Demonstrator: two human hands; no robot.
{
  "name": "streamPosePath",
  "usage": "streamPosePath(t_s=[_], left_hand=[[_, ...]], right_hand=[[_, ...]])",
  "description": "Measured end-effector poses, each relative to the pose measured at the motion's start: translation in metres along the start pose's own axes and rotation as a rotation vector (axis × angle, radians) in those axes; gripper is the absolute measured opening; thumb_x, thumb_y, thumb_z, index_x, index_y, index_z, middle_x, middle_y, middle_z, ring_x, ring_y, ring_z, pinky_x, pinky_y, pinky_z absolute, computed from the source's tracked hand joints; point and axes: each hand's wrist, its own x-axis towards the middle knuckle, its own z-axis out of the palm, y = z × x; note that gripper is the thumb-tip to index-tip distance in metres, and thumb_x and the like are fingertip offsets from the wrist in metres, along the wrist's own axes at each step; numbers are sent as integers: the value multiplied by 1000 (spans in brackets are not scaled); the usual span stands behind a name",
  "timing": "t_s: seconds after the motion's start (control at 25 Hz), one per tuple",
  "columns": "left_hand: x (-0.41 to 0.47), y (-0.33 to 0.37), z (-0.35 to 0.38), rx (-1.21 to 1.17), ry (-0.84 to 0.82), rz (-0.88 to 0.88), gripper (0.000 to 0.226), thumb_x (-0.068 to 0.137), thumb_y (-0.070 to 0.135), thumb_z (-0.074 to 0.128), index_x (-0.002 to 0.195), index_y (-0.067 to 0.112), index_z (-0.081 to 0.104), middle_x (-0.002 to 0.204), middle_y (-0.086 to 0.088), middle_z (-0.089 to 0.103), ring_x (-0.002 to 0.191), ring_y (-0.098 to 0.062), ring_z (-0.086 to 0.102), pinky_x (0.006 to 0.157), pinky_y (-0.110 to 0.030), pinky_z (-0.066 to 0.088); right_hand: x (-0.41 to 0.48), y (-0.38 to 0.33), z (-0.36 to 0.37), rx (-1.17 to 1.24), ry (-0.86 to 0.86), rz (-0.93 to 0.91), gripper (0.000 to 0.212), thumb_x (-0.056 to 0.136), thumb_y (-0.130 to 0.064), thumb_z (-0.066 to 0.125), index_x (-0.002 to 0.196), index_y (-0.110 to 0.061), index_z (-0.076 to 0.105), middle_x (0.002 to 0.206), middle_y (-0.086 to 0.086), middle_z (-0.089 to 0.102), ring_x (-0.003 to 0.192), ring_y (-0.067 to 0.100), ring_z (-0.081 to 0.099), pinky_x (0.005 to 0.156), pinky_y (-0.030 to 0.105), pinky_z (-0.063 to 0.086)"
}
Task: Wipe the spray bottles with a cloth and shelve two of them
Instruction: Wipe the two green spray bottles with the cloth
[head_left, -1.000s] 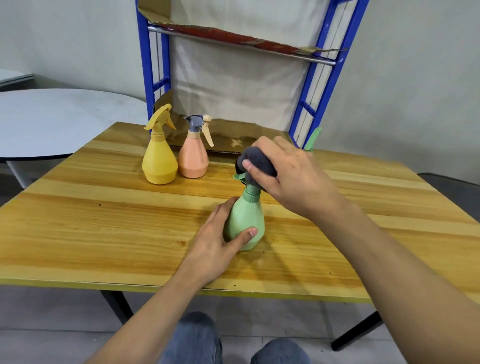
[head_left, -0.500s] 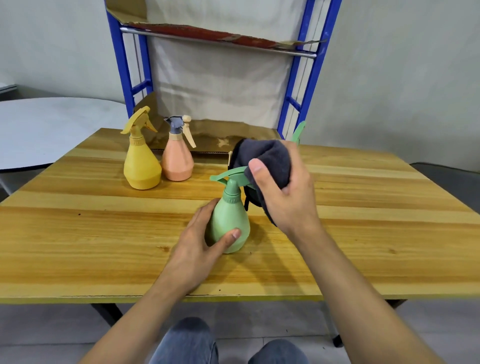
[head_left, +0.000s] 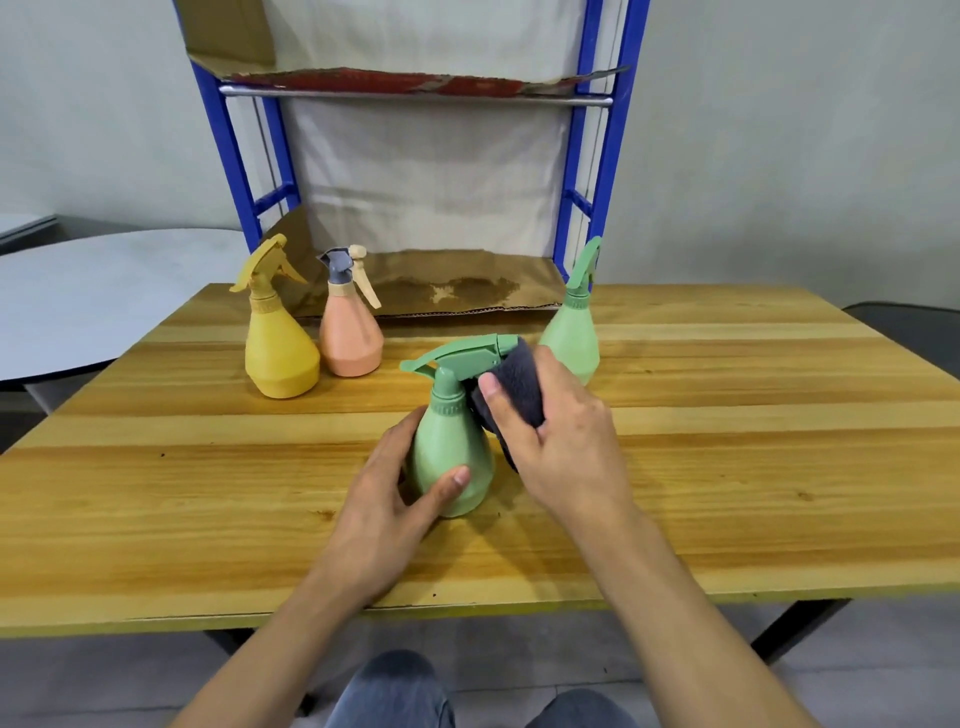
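Observation:
A green spray bottle (head_left: 449, 447) stands upright on the wooden table (head_left: 208, 493). My left hand (head_left: 395, 499) grips its lower body from the left. My right hand (head_left: 563, 441) holds a dark grey cloth (head_left: 514, 387) pressed against the bottle's neck and trigger on the right side. A second green spray bottle (head_left: 571, 332) stands behind my right hand. A yellow spray bottle (head_left: 278, 343) and a peach spray bottle (head_left: 349, 330) stand together at the back left. The blue shelf rack (head_left: 582, 171) rises behind the table, its lower shelf lined with cardboard (head_left: 452, 286).
A round grey table (head_left: 93, 291) sits to the left beyond the wooden table. The rack's upper shelf (head_left: 415, 88) carries torn cardboard. A white sheet hangs behind the rack. My knees show below the table's front edge.
My right hand has brought the cloth down from the top of the sprayer head to the right side of the neck. The view has shifted, and the second green bottle now shows.

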Motion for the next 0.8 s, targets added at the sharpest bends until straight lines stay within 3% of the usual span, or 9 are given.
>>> streamPosePath(t_s=[0.16, 0.28, 0.36, 0.44, 0.56, 0.72, 0.8], left_hand=[[-1, 1, 0, 13, -8, -12, 80, 78, 77, 64, 148, 50, 36, 149, 24, 48, 138, 7, 42, 117, -38, 40], [-1, 4, 0, 43, -16, -18, 78, 83, 71, 64, 150, 46, 34, 142, 34, 44, 132, 16, 40, 112, -24, 39], [-1, 8, 0, 72, -12, -28, 76, 82, 65, 65, 147, 49, 31, 133, 44, 39, 124, 25, 38, 103, -12, 36], [-1, 12, 1, 88, 9, -40, 76, 79, 65, 66, 145, 51, 31, 128, 45, 40, 119, 24, 41, 98, -8, 35], [1, 16, 4, 135, 69, -36, 79, 80, 59, 73, 149, 42, 37, 130, 33, 46, 120, 8, 47, 101, -18, 39], [2, 14, 2, 146, 75, -46, 70, 81, 62, 73, 141, 41, 44, 135, 24, 54, 124, 0, 52, 106, -34, 48], [3, 15, -4, 82, 53, -7, 61, 87, 63, 65, 142, 44, 44, 140, 24, 53, 129, 2, 51, 109, -37, 47]], right_hand=[[-2, 8, -7, -235, 32, -177, 40, 100, -56, 45, 110, -18, 54, 87, 0, 61, 68, 22, 60, 57, 32, 47], [-10, 26, -15, -379, 2, -198, 34, 100, -54, 47, 107, -21, 53, 83, -2, 58, 64, 21, 58, 54, 28, 37], [-21, 31, -19, -316, 11, -70, 33, 99, -54, 47, 114, -25, 53, 87, -5, 60, 69, 18, 59, 58, 28, 37], [-28, 30, -14, -67, 24, 218, 34, 97, -54, 52, 121, -32, 45, 96, -9, 61, 79, 15, 60, 66, 31, 43], [-35, 24, -3, 243, 49, 547, 44, 89, -40, 66, 122, -33, 38, 113, -5, 56, 97, 15, 58, 77, 30, 44], [-61, 17, 16, 26, 18, 324, 47, 87, -40, 69, 129, -34, 48, 124, -10, 47, 108, 10, 50, 90, 27, 43], [-64, 14, 19, 141, 165, 344, 39, 95, -42, 61, 130, -29, 53, 123, -9, 56, 113, 14, 55, 95, 30, 45]])
